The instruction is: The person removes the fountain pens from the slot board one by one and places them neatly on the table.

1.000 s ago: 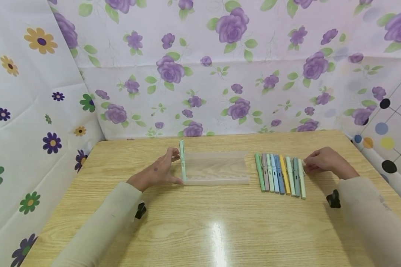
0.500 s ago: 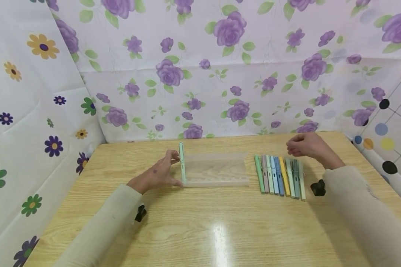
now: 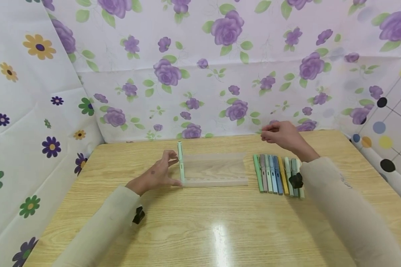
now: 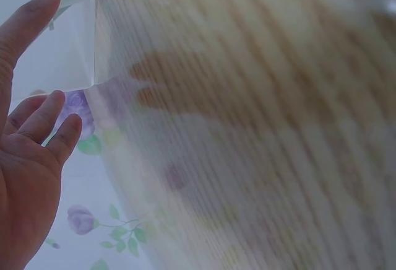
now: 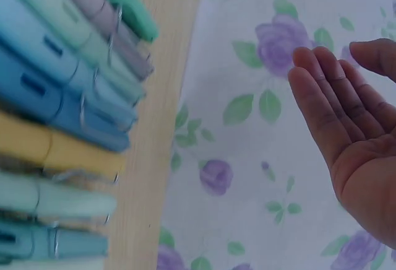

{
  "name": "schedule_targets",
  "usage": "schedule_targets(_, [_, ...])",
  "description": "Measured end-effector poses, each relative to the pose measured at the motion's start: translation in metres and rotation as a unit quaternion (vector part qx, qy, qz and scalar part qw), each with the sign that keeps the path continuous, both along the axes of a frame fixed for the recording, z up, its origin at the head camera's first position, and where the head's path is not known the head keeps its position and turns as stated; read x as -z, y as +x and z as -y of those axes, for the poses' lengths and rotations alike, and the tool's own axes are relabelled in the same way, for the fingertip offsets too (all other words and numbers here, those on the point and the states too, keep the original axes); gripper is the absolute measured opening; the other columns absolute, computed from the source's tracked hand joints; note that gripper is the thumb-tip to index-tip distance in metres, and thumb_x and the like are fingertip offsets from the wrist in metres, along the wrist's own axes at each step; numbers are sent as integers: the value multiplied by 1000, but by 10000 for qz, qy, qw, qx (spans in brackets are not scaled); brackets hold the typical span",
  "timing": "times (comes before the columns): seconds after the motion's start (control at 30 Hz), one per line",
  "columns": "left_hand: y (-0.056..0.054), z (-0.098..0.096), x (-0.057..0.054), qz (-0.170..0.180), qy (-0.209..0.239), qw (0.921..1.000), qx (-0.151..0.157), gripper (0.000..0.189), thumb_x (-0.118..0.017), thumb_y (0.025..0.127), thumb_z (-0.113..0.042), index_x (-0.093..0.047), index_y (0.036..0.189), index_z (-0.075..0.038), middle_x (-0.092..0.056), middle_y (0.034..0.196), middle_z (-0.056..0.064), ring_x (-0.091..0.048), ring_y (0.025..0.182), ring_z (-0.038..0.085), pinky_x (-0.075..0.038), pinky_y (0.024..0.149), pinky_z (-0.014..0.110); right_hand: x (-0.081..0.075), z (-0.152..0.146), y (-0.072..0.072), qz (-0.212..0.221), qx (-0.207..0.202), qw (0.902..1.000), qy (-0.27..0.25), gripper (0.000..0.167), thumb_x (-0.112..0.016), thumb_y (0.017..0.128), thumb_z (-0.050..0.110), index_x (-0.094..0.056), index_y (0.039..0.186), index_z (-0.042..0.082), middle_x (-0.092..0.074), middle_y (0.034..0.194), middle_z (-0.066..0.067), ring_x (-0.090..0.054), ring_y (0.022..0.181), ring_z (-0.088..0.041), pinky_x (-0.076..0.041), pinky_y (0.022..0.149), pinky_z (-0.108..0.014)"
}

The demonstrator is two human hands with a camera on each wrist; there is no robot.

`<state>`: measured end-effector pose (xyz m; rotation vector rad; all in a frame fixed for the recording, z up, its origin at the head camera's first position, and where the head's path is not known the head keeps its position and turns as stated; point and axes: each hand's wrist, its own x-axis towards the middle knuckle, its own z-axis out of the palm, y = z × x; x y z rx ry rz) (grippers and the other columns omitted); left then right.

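Note:
A clear plastic pen rack with a notched front strip lies on the table. One mint-green pen stands along its left end, cap to the back. My left hand holds that end of the rack, thumb at the front corner and fingers towards the back; the wrist view shows the thumb and fingers spread apart. My right hand is in the air beyond the row of capped pens, holding nothing. Its fingers are extended. The row includes green, mauve, mint, blue, yellow and teal pens, side by side.
The wooden table ends at a purple-flowered cloth behind. Other patterned cloths hang at the left and right sides. The right sleeve and its black wrist mount partly cover the pens at the row's right end.
My right hand has risen from beside the row's right end and moved left and back, over the far side of the pens. My left hand, the rack and the pens stay in place.

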<state>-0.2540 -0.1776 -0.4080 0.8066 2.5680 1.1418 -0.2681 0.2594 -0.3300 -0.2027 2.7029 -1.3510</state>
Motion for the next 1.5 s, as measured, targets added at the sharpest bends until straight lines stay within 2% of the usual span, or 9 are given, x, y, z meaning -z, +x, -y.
schedule_targets(0.17, [0,2,2,141,201,9997,-6,96,-88,77,-10,-17,141,-1,-26,153,25,-34,144,35,-30,114,52,-3,28,-5,-281,-233,9993,-13,36,-58,103,28,-61,126,0,-68,114,-17,-66,104,-27,-54,93,-41])
schedule_targets(0.3, [1,2,2,238,196,9995,-46,96,-87,78,-11,-17,143,-3,-24,156,24,-32,145,34,-30,114,52,-5,50,-10,-390,-402,9983,-176,33,-59,102,25,-62,125,1,-69,113,-17,-66,103,-28,-53,94,-43])
schedule_targets(0.6, [3,2,0,183,57,9998,-66,97,-88,75,-8,-23,146,-2,-29,155,22,-33,144,34,-30,114,51,-12,95,-17,-511,-917,9940,-319,28,-60,102,17,-64,122,-2,-71,107,-16,-69,98,-26,-56,88,-37])
schedule_targets(0.8, [3,4,1,165,-8,9998,-121,95,-89,75,-10,-25,146,-3,-29,154,22,-33,144,34,-32,113,53,-15,121,-20,-301,-1187,9908,-584,30,-63,100,17,-64,124,-1,-70,108,-15,-70,97,-25,-57,87,-35])
schedule_targets(1.17, [1,6,4,137,-119,9997,-148,98,-90,75,-16,-26,148,-4,-30,155,20,-35,144,33,-31,114,52,3,166,-19,-289,-1675,9834,-632,31,-64,100,16,-65,125,-2,-72,106,-13,-70,95,-23,-57,86,-33])
schedule_targets(1.33, [0,6,6,44,-114,9998,-138,97,-90,75,-17,-28,148,-3,-33,155,22,-37,142,35,-32,113,51,13,182,-21,-400,-1659,9828,-704,30,-67,98,17,-67,122,-1,-72,105,-11,-70,94,-21,-57,86,-38])
schedule_targets(1.5, [0,6,6,-11,-129,9999,-109,95,-89,76,-18,-28,147,-3,-33,155,22,-37,142,35,-34,113,51,17,195,-22,-568,-1522,9853,-536,32,-70,96,21,-69,121,1,-73,106,-9,-70,95,-21,-57,83,-36])
